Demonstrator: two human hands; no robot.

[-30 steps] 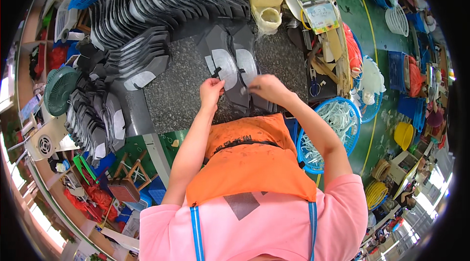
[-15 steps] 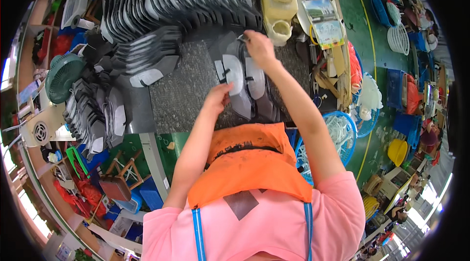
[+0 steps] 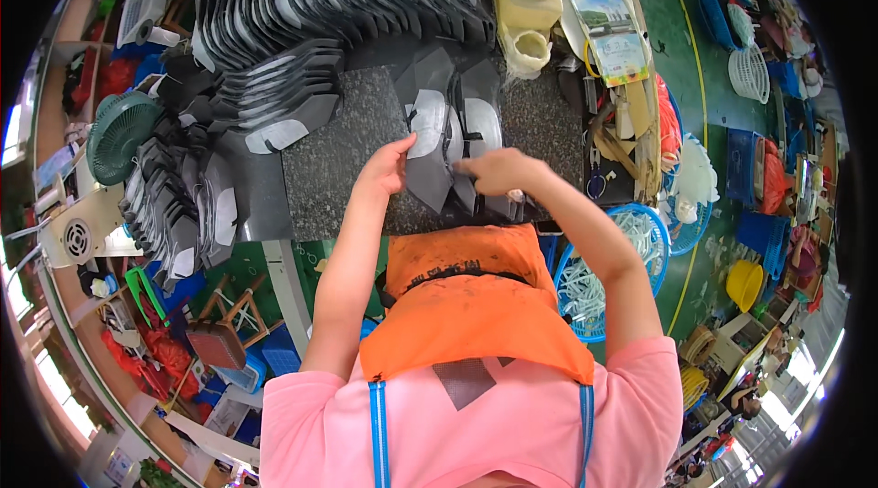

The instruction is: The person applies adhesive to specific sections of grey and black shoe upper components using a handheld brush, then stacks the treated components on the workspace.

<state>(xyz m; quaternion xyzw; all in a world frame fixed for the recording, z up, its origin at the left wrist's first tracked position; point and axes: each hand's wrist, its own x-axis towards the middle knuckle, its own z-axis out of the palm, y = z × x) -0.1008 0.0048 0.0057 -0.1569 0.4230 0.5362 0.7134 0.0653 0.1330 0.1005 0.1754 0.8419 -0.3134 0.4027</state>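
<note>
On a speckled dark stone slab [image 3: 343,154] lie a few dark grey shoe-upper pieces with pale oval patches [image 3: 430,136]. My left hand [image 3: 384,170] rests flat against the left edge of the nearest piece, fingers together. My right hand [image 3: 494,172] presses down on the overlapping pieces beside it, fingers curled, and seems to pinch something small. Whether it grips anything is hard to make out. An orange apron [image 3: 471,300] covers my lap below the slab.
Rows of grey cut pieces [image 3: 302,12] fan across the back and left of the bench. A cream glue pot [image 3: 529,21] stands at the back right. A green fan [image 3: 119,136] sits left; a blue basket of white cords [image 3: 631,255] sits right.
My right hand, which reached to the back of the slab half a second ago, has come back toward me onto the pieces. My left hand has shifted up to the piece's left edge.
</note>
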